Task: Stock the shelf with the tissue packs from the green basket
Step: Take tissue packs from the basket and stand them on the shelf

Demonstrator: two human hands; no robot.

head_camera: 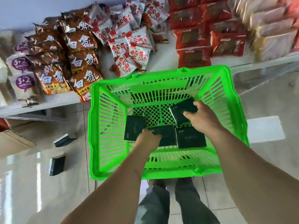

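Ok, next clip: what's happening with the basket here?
A person is reaching both hands into the green basket, which sits on the floor in front of a snack shelf. The right hand has a grip on a dark tissue pack; the left hand grips another pack. Two more packs lie on the basket bottom, and two dark packs lie on the floor to the left.

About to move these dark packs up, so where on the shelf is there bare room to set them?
One bare strip of shelf runs between the white-and-red snack bags and the red packs, just above the green basket. A thin bare edge lies below the brown bags. Everywhere else is crowded.
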